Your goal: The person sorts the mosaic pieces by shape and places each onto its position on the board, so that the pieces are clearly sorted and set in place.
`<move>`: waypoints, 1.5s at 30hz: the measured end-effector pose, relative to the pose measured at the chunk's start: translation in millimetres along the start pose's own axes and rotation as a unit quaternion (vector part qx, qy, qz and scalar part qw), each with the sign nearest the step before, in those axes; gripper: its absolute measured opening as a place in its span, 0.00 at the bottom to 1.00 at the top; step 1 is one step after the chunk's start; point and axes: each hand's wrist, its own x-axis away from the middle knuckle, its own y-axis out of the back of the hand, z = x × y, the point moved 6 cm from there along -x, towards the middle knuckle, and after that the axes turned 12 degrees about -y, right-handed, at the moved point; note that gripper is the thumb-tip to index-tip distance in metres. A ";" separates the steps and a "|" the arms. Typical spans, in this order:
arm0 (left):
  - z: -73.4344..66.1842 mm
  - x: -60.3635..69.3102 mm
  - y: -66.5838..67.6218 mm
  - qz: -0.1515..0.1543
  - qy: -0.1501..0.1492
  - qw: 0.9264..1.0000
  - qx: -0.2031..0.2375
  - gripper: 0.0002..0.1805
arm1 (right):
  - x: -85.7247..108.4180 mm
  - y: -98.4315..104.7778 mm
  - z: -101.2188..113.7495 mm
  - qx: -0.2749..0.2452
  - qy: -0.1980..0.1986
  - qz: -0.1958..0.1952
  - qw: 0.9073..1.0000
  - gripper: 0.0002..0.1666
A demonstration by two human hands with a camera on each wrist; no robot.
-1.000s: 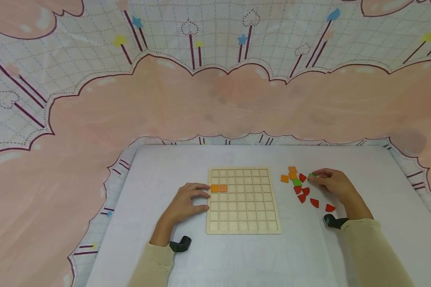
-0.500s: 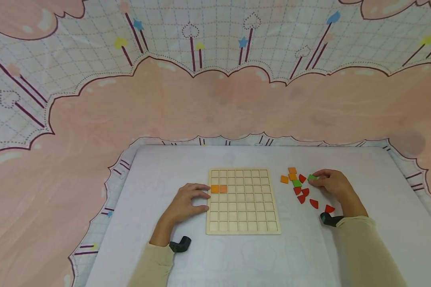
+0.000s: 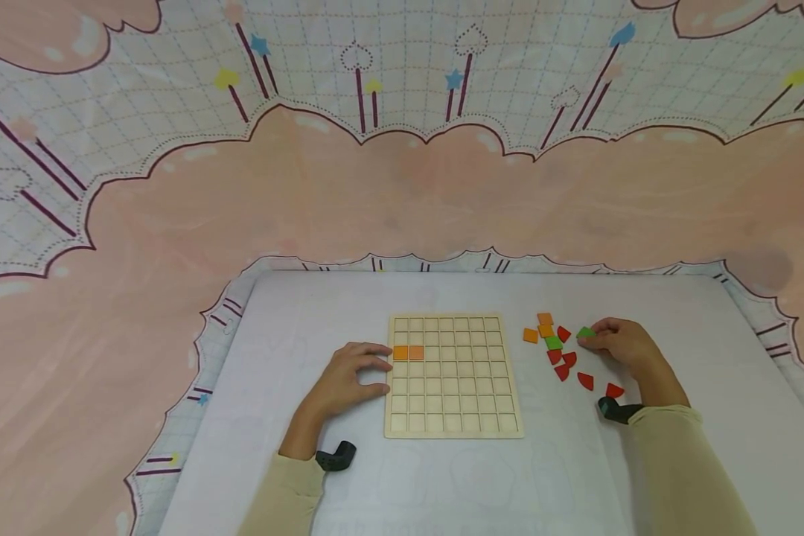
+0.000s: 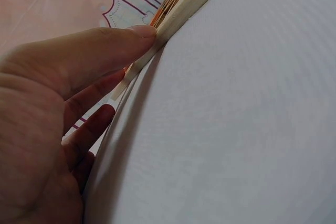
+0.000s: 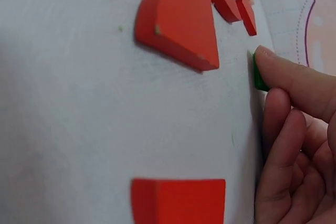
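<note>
A pale wooden grid board (image 3: pixel 452 388) lies on the white table, with two orange square tiles (image 3: pixel 409 353) side by side in cells at its left edge. My left hand (image 3: pixel 347 378) rests its fingertips and thumb against that edge, fingers spread and gently bent. In the left wrist view the thumb (image 4: pixel 134 38) touches the board's rim. My right hand (image 3: pixel 621 344) pinches a small green block (image 3: pixel 586 333) between thumb and fingers, low over the table; the right wrist view shows only part of this green block (image 5: pixel 259 74), the rest hidden by the fingers.
Between the board and my right hand lie loose orange squares (image 3: pixel 531 336), another green block (image 3: pixel 553 342) and several red rounded wedges (image 3: pixel 586 380). One red wedge (image 3: pixel 614 390) sits near the right wrist. A patterned cloth (image 3: pixel 402 193) hangs behind the table.
The green block, pinched in my right hand, has shifted very slightly to the right and shows more of its surface. The left hand and the board have stayed put.
</note>
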 end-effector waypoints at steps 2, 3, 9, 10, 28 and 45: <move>-0.2 -0.1 -0.1 -0.001 0.000 1.000 -0.001 0.16 | -2.1 0.7 -1.6 -0.003 -0.001 0.000 1.000 0.32; -0.1 0.0 -0.2 -0.001 0.000 1.000 -0.002 0.16 | -3.1 1.0 -2.2 -0.005 -0.001 0.000 1.000 0.32; 1.1 0.5 -2.1 0.001 0.006 1.000 -0.003 0.16 | -7.3 1.1 -4.1 -0.026 0.003 0.004 1.000 0.33; 1.4 0.5 -2.3 0.002 0.008 1.000 -0.003 0.16 | -7.4 0.8 -3.9 -0.031 0.004 0.006 1.000 0.33; -2.8 1.5 -1.1 0.004 0.010 1.000 0.005 0.16 | 5.1 -11.7 0.9 -0.026 0.017 -0.016 0.999 0.34; -0.5 2.2 -2.6 0.006 0.008 1.000 0.005 0.16 | 30.3 -29.6 28.9 -0.019 0.103 -0.023 0.994 0.32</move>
